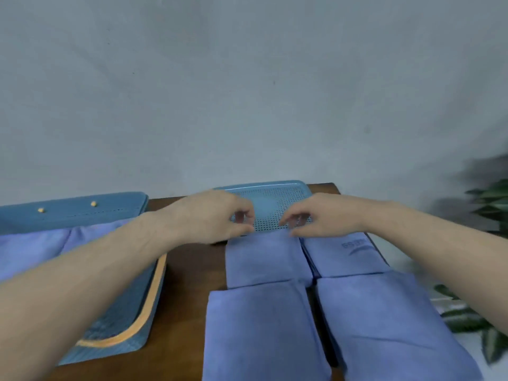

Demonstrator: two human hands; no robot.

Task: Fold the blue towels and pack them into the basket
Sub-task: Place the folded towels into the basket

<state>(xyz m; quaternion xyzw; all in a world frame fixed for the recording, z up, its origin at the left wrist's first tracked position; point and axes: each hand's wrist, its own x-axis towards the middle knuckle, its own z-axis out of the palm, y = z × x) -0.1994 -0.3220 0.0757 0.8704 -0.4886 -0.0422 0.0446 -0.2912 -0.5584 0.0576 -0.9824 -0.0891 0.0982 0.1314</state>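
Several folded blue towels lie on the brown table in two rows. My left hand and my right hand reach to the far edge of the back-left towel, fingers curled, thumbs and fingertips pinching that edge at its two far corners. Beside it lies a towel with a printed logo. Two larger folded towels fill the front: the left one and the right one. The blue basket with orange trim stands at the left with a blue towel inside.
A perforated blue tray lies flat at the table's back edge, just behind my hands. A leafy green plant stands off the table's right side. A grey wall closes the back.
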